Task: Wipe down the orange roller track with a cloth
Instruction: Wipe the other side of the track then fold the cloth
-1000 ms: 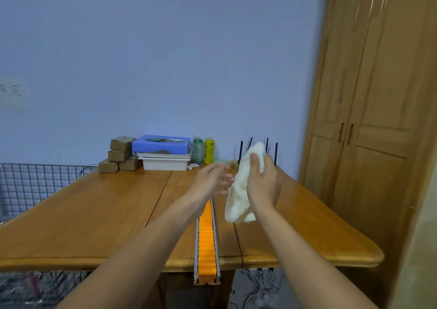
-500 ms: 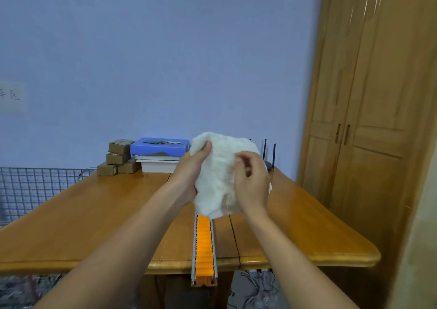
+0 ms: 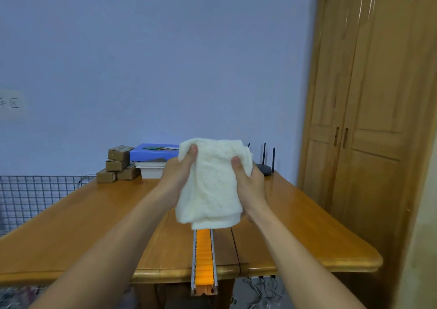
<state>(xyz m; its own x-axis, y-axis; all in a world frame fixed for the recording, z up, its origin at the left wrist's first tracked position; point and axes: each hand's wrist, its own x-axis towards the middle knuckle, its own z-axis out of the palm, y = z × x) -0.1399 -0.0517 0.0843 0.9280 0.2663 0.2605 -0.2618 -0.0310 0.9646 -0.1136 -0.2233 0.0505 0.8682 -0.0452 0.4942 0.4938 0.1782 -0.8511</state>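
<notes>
A white fluffy cloth [image 3: 212,185] hangs folded in the air above the table, held by both hands. My left hand [image 3: 178,174] grips its upper left edge with the thumb on top. Gripping the right side is my right hand [image 3: 250,181]. The orange roller track [image 3: 203,256], set in a silver frame, lies lengthwise on the wooden table [image 3: 71,226] and sticks out past the near edge. The cloth hides the far part of the track and hangs above it without touching.
Small cardboard boxes [image 3: 117,164] and a blue box on white books [image 3: 153,157] sit at the table's far edge. A black router with antennas [image 3: 266,166] stands behind my right hand. A wire grid [image 3: 30,195] is on the left, a wooden wardrobe [image 3: 369,119] on the right.
The cloth went from a narrow bunch in my right hand to a wide folded sheet held by both hands. My left hand took hold of its left edge.
</notes>
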